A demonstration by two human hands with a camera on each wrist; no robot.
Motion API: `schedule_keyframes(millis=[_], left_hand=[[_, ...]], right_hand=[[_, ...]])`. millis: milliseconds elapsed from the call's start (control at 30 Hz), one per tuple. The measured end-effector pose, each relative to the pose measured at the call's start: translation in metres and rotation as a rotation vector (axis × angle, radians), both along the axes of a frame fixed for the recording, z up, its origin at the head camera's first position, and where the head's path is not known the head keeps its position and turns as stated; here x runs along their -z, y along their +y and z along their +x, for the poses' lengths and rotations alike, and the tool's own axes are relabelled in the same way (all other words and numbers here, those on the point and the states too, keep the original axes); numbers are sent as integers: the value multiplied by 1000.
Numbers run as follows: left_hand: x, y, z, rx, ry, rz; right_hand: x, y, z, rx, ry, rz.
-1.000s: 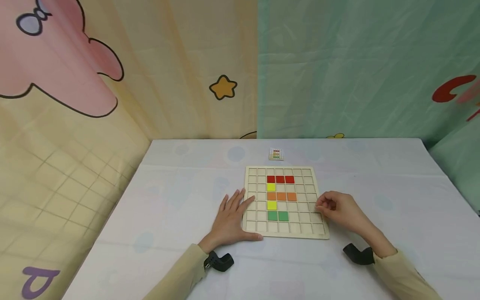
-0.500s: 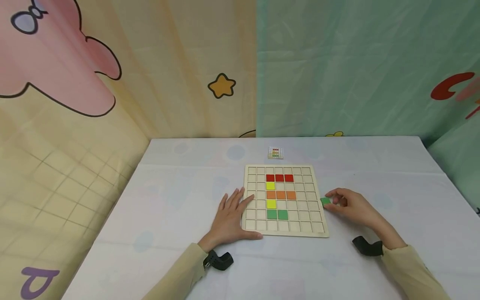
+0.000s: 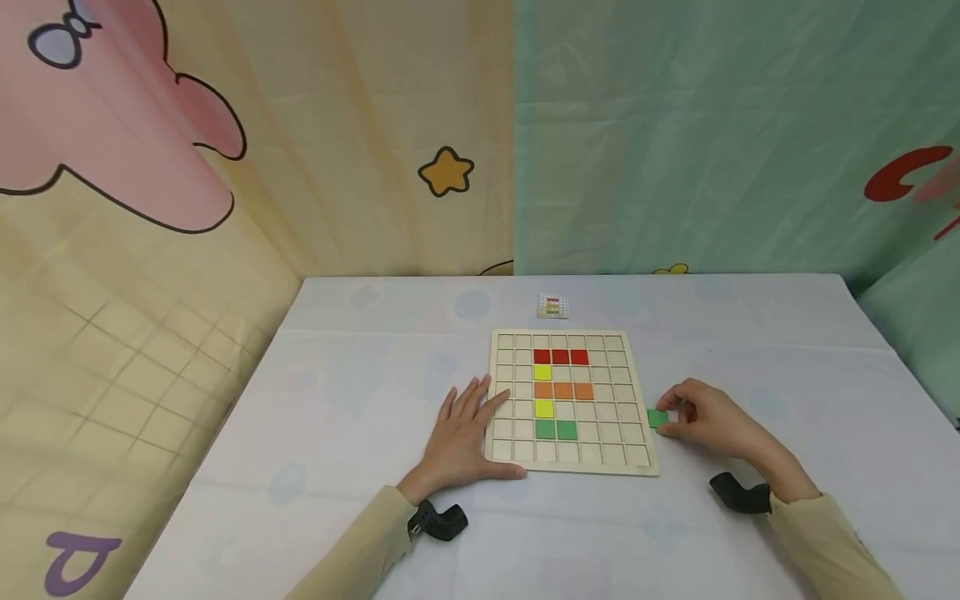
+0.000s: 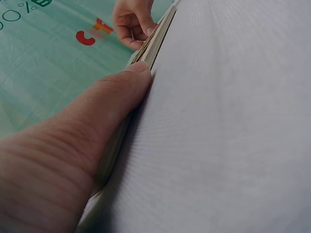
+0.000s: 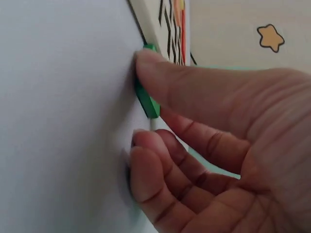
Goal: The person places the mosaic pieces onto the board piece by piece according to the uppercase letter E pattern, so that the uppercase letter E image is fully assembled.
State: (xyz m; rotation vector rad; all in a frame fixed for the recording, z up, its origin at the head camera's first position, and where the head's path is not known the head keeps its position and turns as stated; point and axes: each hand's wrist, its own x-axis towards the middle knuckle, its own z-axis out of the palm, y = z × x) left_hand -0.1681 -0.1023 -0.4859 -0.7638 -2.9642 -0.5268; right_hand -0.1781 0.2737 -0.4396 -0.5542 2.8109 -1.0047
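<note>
A square cream grid board [image 3: 611, 433] lies on the white table. Three red tiles [image 3: 560, 357], two yellow tiles [image 3: 543, 408], three orange tiles [image 3: 563, 391] and two green tiles [image 3: 556, 430] fill some of its cells. Just off the board's right edge, my right hand [image 3: 708, 423] pinches a loose green tile [image 3: 657, 418] between thumb and fingers. In the right wrist view the thumb covers part of that green tile [image 5: 148, 103], close to the tabletop. With fingers spread, my left hand [image 3: 457, 446] rests against the board's left side, its thumb along the front edge.
Behind the board lies a small card [image 3: 552, 307] printed with a coloured grid. A black wrist mount sits on each forearm. Printed curtains [image 3: 660, 167] hang beyond the table's [image 3: 360, 358] back edge.
My right hand has moved slightly right, off the board's right edge, and a green tile now shows in its fingers. The left hand and the tiles on the board have stayed put.
</note>
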Motion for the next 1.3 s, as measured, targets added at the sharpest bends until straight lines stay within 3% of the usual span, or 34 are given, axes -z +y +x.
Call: schedule_keyframes(millis=[267, 400, 533, 633, 733, 833, 933, 1300], left_hand=[[0, 0, 0, 4, 3, 5], [0, 0, 1, 2, -3, 4], [-1, -1, 1, 1, -5, 7], [-1, -1, 1, 3, 1, 14], [0, -1, 1, 3, 4, 20], [1, -1, 1, 7, 6, 20], [2, 0, 1, 12, 0, 7], [0, -1, -1, 13, 13, 0]], right_hand=[[0, -4, 0, 19, -11, 17], [-2, -11, 1, 66, 103, 20], [-5, -27, 3, 95, 207, -51], [-3, -44, 5, 67, 180, -128], [1, -59, 5, 5, 91, -186], [7, -71, 4, -44, 27, -191], [11, -78, 3, -43, 0, -160], [15, -80, 3, -117, 76, -97]])
